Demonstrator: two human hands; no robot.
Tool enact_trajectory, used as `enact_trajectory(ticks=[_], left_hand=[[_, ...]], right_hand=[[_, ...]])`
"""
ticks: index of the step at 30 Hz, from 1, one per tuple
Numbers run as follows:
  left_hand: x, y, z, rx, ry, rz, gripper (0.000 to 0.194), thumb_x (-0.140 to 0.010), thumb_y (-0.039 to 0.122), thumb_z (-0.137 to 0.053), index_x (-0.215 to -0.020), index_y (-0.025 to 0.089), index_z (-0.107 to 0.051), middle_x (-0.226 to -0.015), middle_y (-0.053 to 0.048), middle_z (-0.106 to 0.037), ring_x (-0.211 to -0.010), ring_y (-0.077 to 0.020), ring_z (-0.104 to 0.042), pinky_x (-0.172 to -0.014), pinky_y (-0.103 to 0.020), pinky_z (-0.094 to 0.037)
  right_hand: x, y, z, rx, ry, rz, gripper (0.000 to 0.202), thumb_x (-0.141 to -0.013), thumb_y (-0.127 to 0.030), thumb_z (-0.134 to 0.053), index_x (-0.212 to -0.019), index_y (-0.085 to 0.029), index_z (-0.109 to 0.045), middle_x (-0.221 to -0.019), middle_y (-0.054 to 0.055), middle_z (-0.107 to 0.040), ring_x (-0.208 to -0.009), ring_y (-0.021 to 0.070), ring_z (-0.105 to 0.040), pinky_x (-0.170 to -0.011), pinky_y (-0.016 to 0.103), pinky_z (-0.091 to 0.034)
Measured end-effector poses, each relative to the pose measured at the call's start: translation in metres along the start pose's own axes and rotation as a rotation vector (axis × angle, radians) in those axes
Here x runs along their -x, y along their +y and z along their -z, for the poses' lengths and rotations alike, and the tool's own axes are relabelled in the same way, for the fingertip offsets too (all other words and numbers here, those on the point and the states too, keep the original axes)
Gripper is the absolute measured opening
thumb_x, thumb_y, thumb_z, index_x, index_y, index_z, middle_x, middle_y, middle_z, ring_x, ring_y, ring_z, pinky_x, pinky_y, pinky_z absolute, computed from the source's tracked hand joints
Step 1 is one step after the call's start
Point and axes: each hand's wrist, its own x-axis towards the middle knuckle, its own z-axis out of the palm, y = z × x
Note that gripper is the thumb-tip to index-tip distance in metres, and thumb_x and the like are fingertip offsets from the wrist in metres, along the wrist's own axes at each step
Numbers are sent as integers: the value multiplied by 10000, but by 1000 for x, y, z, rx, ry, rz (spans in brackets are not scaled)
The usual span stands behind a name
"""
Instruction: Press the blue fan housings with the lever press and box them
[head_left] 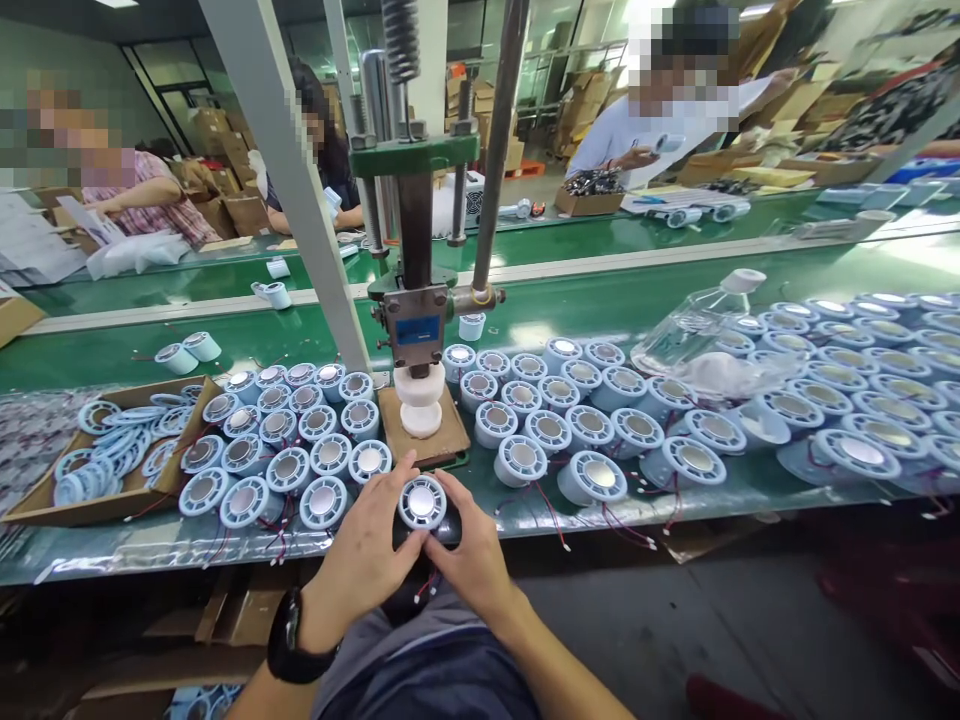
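Pale blue round unit (421, 502), slotted rim (422, 524), silver disc (421, 500) facing up, between fingers (459, 495)

No legible txt; blue lbl (418, 331) on press (415, 225) too small to read.

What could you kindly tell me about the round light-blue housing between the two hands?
The round light-blue housing looks plastic, its slotted ring framing a shiny, silvery disc that faces the camera. Its sides are mostly hidden. The left hand and right hand hold it on the near side of the press. Thin wires show below.
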Motion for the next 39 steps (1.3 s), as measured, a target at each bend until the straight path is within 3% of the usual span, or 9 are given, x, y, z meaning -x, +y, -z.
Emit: enact_trajectory(ticks=[4, 10, 12, 15, 19, 23, 28, 34, 39], left_hand=[[-1, 5, 1, 125, -19, 152, 751, -818, 108, -585, -1503, 289, -334, -1354, -58, -604, -1312, -254, -524, -1136, -472, -420], [0, 6, 1, 204, -39, 186, 699, -826, 104, -567, -1472, 304, -388, -1383, -53, -589, -1333, -254, -505, -1148, -474, -406], [3, 5, -1, 230, -50, 203, 693, -835, 105, -552, -1478, 296, -376, -1409, -55, -569, -1361, -249, -478, -1169, -477, -382], [9, 4, -11, 283, -49, 205, 644, -882, 120, -490, -1490, 274, -346, -1505, -67, -471, -1436, -229, -387, -1202, -468, -341], [19, 5, -35, 323, 13, 210, 620, -941, 168, -430, -1532, 233, -255, -1594, -112, -326, -1488, -234, -298, -1226, -479, -299], [17, 4, -47, 282, 78, 310, 635, -917, 226, -529, -1507, 197, -295, -1571, -148, -355, -1463, -278, -342, -1204, -505, -328], [7, -5, -35, 245, -40, 229, 532, -901, 235, -544, -1408, 146, -410, -1454, -172, -492, -1371, -301, -458, -1161, -534, -374], [4, -6, -26, 247, -86, 190, 540, -893, 206, -543, -1407, 154, -387, -1449, -172, -479, -1365, -304, -451, -1156, -538, -368], [6, -8, -28, 321, -93, 199, 510, -945, 325, -535, -1399, 157, -375, -1446, -183, -463, -1369, -311, -438, -1143, -536, -378]], right_hand=[[5, -2, -4, 10, 18, -63, 660, -769, -126, -623, -1409, -190, -477, -1320, 105, -615, -1220, 222, -624, -1043, 354, -542], [6, -1, -5, 0, -6, -70, 886, -758, -67, -586, -1563, -225, -251, -1308, 86, -624, -1197, 211, -635, -1026, 349, -550], [5, 0, -4, 46, -6, -7, 858, -782, -73, -583, -1563, -232, -264, -1309, 92, -617, -1192, 218, -632, -1004, 352, -560], [4, -1, -2, 132, -40, 114, 742, -848, -112, -563, -1543, -226, -327, -1355, 119, -574, -1230, 241, -595, -1009, 385, -555], [4, -1, 0, 182, -91, 178, 689, -904, -142, -500, -1560, -212, -301, -1393, 139, -534, -1260, 251, -561, -1033, 418, -536], [6, 2, -1, 170, -84, 144, 718, -905, -153, -502, -1579, -201, -256, -1370, 146, -552, -1222, 247, -593, -1006, 394, -553], [6, 5, -3, 144, -42, 103, 845, -837, -73, -467, -1608, -200, -145, -1323, 127, -592, -1133, 215, -645, -946, 339, -577], [6, 5, -2, 148, -39, 89, 865, -805, -68, -474, -1605, -191, -168, -1303, 112, -608, -1108, 200, -658, -935, 313, -578], [5, 3, -1, 156, -32, 88, 867, -816, -73, -492, -1604, -214, -160, -1318, 103, -604, -1124, 198, -658, -931, 309, -581]])
